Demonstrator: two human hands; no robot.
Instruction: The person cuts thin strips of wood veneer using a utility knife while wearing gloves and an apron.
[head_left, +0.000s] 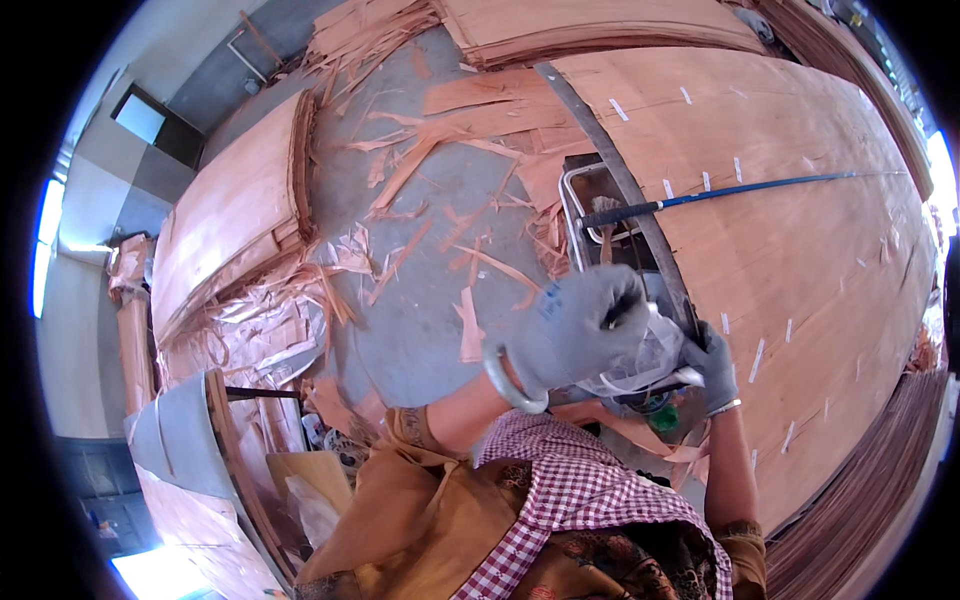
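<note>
My left hand (580, 325), in a grey glove with a bangle at the wrist, is raised left of the worktable's edge. Its fingers are curled in, and what they hold, if anything, is hidden. Beneath and beside it hangs a clear plastic bag (648, 350). My right hand (712, 370), also gloved in grey, is at the dark edge strip (672, 275) of the table. Its fingers are bent together beside the bag and a small white piece; their grip cannot be made out. Across the wood veneer sheet (800, 270) lies a long blue rod (740, 189) with a black handle.
Short white tape strips (757, 360) dot the veneer. A white-framed stool or rack (572, 215) holding a brush stands against the table. Torn veneer scraps (400, 180) litter the floor. Veneer stacks stand at left (235, 220), back (600, 30) and lower right (870, 490).
</note>
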